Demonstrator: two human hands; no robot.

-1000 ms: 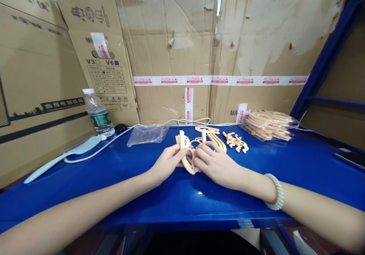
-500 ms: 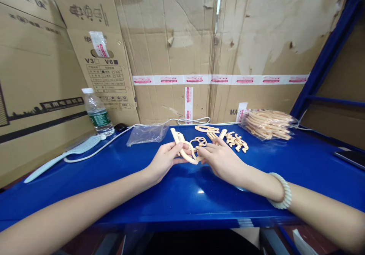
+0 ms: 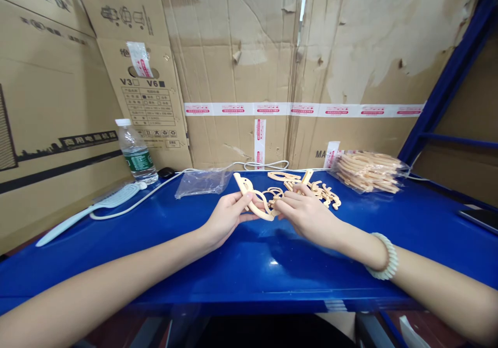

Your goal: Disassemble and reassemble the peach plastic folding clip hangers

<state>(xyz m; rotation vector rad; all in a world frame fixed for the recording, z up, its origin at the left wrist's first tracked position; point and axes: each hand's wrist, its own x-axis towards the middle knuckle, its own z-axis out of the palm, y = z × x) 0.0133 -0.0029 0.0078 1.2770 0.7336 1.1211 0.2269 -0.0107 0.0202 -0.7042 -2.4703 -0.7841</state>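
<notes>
My left hand (image 3: 229,214) is closed round a pale, curved wooden piece (image 3: 263,214), its thumb on top and its fingers beneath. The piece has a straight end with a small hole and a loop-like bend. At its lower right end, my right hand (image 3: 307,216) has its fingers pinched together; what lies between the fingertips is mostly hidden. A straight wooden strip (image 3: 307,177) sticks up past the right hand, and I cannot tell whether it is held. Behind the hands lie several small hook-shaped wooden pieces (image 3: 330,197), ring-like pieces (image 3: 275,191) and a long oval piece (image 3: 284,176).
A clear bag of wooden pieces (image 3: 368,171) stands at the back right of the blue table (image 3: 163,270). Leftward are an empty plastic bag (image 3: 202,183), a white cable, a water bottle (image 3: 136,153) and a pale hairbrush (image 3: 97,208). Cardboard (image 3: 233,68) walls the back. A phone (image 3: 480,217) lies at the right edge.
The curved piece has tilted slightly and moved a little up and right, with both hands still at it. The whole view has shifted slightly.
</notes>
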